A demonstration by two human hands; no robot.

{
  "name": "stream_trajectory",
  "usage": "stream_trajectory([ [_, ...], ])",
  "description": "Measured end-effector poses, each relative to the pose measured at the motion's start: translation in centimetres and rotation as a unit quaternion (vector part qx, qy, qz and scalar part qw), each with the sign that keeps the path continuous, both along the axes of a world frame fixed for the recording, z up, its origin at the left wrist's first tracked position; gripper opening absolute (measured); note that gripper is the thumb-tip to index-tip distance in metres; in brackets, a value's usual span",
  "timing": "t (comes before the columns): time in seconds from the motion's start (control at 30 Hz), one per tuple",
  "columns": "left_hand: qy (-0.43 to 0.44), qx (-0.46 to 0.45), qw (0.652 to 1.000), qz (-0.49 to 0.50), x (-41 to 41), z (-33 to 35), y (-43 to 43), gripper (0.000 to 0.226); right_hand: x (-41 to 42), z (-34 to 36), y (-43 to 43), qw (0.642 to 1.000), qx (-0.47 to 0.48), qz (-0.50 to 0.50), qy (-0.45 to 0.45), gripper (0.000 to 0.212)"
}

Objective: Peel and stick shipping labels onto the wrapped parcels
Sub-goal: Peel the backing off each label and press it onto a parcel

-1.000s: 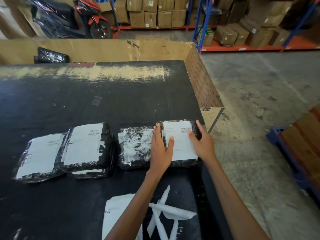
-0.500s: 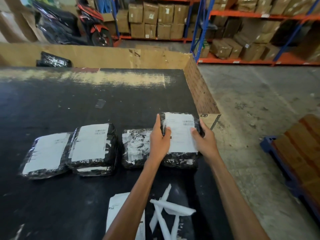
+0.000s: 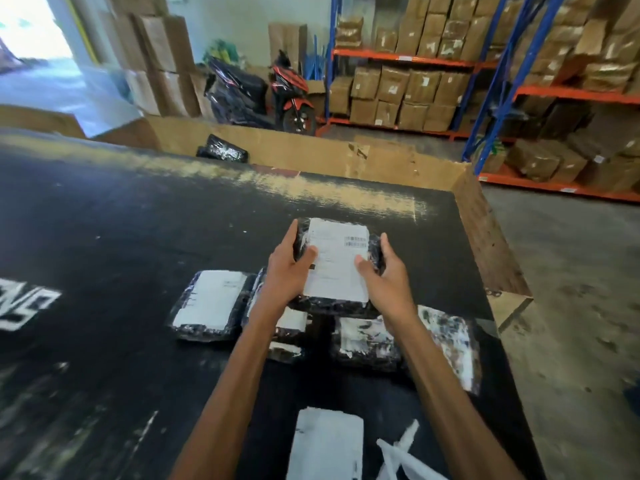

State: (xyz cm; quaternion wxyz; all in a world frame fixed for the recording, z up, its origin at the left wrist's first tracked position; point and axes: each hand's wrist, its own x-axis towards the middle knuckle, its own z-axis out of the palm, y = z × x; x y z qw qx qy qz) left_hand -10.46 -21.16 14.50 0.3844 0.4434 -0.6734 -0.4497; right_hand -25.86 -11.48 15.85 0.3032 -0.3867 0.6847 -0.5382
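I hold a black-wrapped parcel (image 3: 337,268) with a white shipping label on its top, lifted above the black table (image 3: 104,271). My left hand (image 3: 287,271) grips its left side and my right hand (image 3: 384,278) grips its right side. Below it on the table lie a labelled parcel (image 3: 209,304), a second labelled parcel (image 3: 289,327) partly hidden by my left arm, and two parcels with torn white paper on top (image 3: 367,341) (image 3: 450,344). A label sheet (image 3: 325,445) lies near the table's front edge.
Curled white backing strips (image 3: 405,459) lie beside the label sheet. A large cardboard bin (image 3: 346,157) borders the table's far and right sides, with one black parcel (image 3: 223,152) inside. Shelves of cartons (image 3: 415,84) and a parked scooter (image 3: 287,95) stand behind.
Both hands have lifted the labelled parcel off the table and carried it forward, away from me. The view has tilted up and swung left, so the row of parcels now sits lower.
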Motion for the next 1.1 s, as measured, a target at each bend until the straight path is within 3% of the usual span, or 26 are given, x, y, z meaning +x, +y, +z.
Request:
stream_trajectory([
  [0.27, -0.048, 0.034, 0.995, 0.082, 17.7, -1.9, -7.7, 0.047, 15.4, -2.7, -9.9, 0.988, 0.039, 0.151, -0.013, 0.09],
  [0.37, -0.067, 0.066, 0.992, 0.086, 21.7, -4.1, -10.1, 0.055, 18.9, -4.4, -12.8, 0.981, 0.073, 0.177, 0.029, 0.085],
  [0.5, -0.11, 0.093, 0.987, 0.076, 24.2, -7.4, -12.2, 0.07, 21.6, -7.1, -15.1, 0.962, 0.156, 0.206, 0.089, 0.08],
  [0.7, -0.141, 0.096, 0.982, 0.08, 24.8, -10.1, -12.7, 0.069, 23.3, -9.1, -16.4, 0.939, 0.21, 0.218, 0.162, 0.078],
  [0.87, -0.194, -0.028, 0.972, 0.129, 23.7, -8.7, -10.9, 0.069, 22.0, -7.2, -13.7, 0.949, 0.095, 0.223, 0.203, 0.072],
  [1.0, -0.107, -0.097, 0.976, 0.163, 20.8, -4.8, -5.0, 0.054, 18.3, -4.8, -8.9, 0.958, 0.014, 0.175, 0.228, 0.066],
  [1.1, -0.068, -0.099, 0.985, 0.121, 18.0, -3.4, 0.8, 0.042, 14.9, -4.0, -4.0, 0.961, -0.02, 0.129, 0.243, 0.056],
])
